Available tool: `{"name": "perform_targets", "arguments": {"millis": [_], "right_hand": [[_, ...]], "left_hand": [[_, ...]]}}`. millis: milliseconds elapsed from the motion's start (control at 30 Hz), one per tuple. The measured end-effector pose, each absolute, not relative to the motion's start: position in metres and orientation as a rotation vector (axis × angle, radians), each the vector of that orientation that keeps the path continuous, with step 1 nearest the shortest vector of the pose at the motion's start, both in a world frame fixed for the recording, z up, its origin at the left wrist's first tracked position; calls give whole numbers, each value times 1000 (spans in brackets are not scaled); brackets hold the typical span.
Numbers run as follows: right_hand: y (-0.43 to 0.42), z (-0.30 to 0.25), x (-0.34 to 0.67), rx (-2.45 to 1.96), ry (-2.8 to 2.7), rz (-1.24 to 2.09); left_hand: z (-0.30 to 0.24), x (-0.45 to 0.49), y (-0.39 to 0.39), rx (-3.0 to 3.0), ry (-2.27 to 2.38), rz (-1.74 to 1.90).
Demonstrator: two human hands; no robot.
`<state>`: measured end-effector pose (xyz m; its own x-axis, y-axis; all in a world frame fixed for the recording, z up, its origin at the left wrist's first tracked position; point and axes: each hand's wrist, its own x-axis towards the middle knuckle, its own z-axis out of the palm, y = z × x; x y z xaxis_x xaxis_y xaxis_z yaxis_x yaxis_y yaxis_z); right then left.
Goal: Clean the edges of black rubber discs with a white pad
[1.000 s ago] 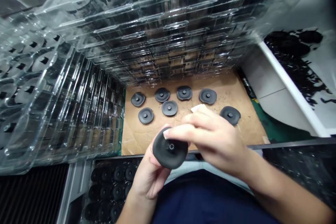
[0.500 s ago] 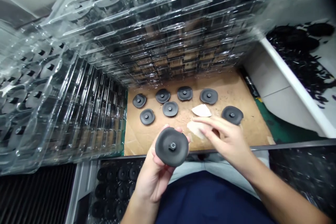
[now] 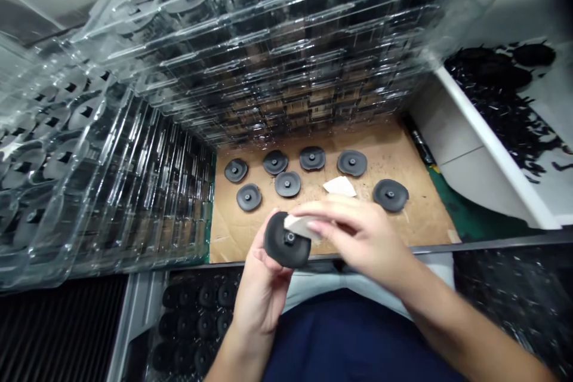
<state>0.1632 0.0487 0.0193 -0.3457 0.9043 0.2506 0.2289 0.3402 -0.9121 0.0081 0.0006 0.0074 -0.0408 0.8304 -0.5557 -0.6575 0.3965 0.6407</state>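
Note:
A black disc-shaped part (image 3: pixel 284 250) with a small raised stud in its middle is gripped by my left hand (image 3: pixel 262 292), its dished face turned up. Between the thumb and fingers of my right hand (image 3: pixel 362 233) is a white pad (image 3: pixel 302 227). The pad's edge lies over the upper right of the disc's face, close to the stud; whether it presses on it I cannot tell. Another white pad (image 3: pixel 340 187) rests on the cardboard (image 3: pixel 237 233) just beyond my right hand. Several similar black discs (image 3: pixel 287 184) lie around on the cardboard.
Tall stacks of clear plastic trays (image 3: pixel 277 48) wall in the back and the left. A white bin (image 3: pixel 487 143) with black scraps (image 3: pixel 501 89) stands at the right, a black marker-like tool (image 3: pixel 419 143) beside it. Below the table edge, a tray of black discs (image 3: pixel 192 322) shows.
My right hand has lifted the white pad from the cardboard and moved it left onto the disc. My left hand still holds the disc, now tilted slightly.

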Motion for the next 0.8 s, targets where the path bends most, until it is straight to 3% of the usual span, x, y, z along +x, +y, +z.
{"name": "perform_targets", "arguments": {"millis": [167, 267, 433, 567, 700, 800], "right_hand": [[38, -50, 175, -1273, -1834, 1093], [30, -65, 177, -1306, -1858, 1091], [38, -6, 160, -1342, -1692, 944], [34, 39, 138, -941, -1795, 792], [31, 47, 132, -773, -2023, 1057], [37, 46, 126, -871, -1963, 836]], "left_hand": [[7, -1, 0, 162, 1064, 1262], [5, -3, -1, 185, 1056, 1256], [1, 1, -4, 250, 1026, 1257], [-2, -2, -6, 235, 1022, 1205], [0, -5, -7, 228, 1045, 1184], [6, -1, -7, 262, 998, 1114]]}}
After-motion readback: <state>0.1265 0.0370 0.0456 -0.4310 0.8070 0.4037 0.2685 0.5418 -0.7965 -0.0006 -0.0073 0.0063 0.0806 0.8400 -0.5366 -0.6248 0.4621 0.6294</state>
